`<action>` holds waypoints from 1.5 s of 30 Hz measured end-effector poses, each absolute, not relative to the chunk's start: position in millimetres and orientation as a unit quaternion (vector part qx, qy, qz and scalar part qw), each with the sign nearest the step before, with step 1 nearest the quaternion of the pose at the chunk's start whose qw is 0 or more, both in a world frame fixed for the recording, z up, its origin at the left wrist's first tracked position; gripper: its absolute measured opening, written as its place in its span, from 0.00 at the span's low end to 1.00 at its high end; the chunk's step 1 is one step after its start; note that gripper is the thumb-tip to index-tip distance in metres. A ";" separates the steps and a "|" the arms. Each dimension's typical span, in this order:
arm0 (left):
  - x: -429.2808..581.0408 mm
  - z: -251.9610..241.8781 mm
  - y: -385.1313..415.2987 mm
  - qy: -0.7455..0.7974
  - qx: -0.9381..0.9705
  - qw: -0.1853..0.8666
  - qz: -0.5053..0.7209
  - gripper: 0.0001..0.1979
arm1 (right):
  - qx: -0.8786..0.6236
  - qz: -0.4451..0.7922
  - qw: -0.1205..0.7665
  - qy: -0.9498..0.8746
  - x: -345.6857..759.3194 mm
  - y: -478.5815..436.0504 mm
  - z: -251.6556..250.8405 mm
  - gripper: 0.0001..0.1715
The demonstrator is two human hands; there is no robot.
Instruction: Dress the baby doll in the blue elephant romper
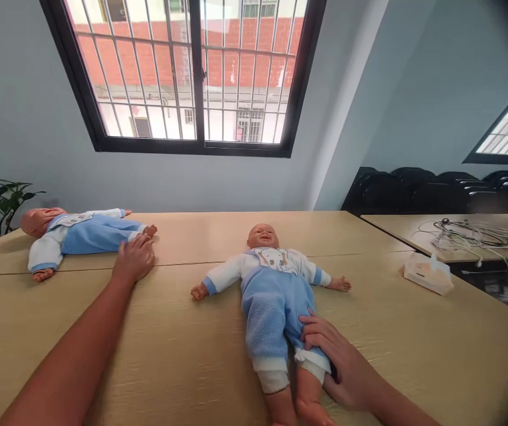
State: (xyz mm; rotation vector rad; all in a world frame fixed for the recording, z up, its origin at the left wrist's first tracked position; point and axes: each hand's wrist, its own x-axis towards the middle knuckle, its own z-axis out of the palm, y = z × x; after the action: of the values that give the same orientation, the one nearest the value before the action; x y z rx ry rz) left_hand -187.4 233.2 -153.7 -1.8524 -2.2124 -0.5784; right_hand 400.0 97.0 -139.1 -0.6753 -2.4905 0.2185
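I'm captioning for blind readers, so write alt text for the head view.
A person's right hand grasps one trouser leg of a baby doll lying face up on a light-brown table, while the left hand is at the feet of a second doll, farther left. Both dolls wear blue and white; a barred window is in the wall behind.

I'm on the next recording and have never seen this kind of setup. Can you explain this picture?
No machine here: these are a person's bare hands, seen by a camera worn on the head, looking forward and down. Two dolls lie on the table. The left hand rests at the lower leg of the far doll. The right hand lies over a trouser leg of the near doll; how firmly either hand grips, I can't tell. A tissue box stands to the right, and cables lie beyond it on another table.
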 end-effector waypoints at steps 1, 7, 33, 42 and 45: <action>-191.0 -152.5 242.1 -0.746 -0.629 0.098 -0.195 0.23 | -0.252 0.084 0.268 -0.926 399.9 97.9 -139.1 0.30; -227.8 -157.7 276.2 -0.800 -0.571 0.022 -0.183 0.22 | -0.269 0.102 0.255 -0.923 400.2 96.6 -139.9 0.28; 23.3 -116.0 247.8 -0.435 -0.814 -0.279 -0.264 0.26 | -0.205 0.170 0.343 -0.901 368.5 104.7 -96.7 0.17; 29.7 -138.6 256.0 -0.455 -0.760 -0.376 -0.272 0.24 | -0.364 0.232 0.256 -0.865 249.7 233.1 -55.4 0.13; 23.8 -145.3 249.2 -0.457 -0.745 -0.390 -0.290 0.24 | -0.355 0.236 0.227 -0.876 228.5 234.4 -58.2 0.13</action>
State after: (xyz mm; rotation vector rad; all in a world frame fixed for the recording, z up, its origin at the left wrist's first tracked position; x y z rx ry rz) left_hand 23.8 249.2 -145.3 -3.1898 -1.9574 -1.2435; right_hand 228.5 234.4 -58.2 -0.9785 -2.4132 0.6492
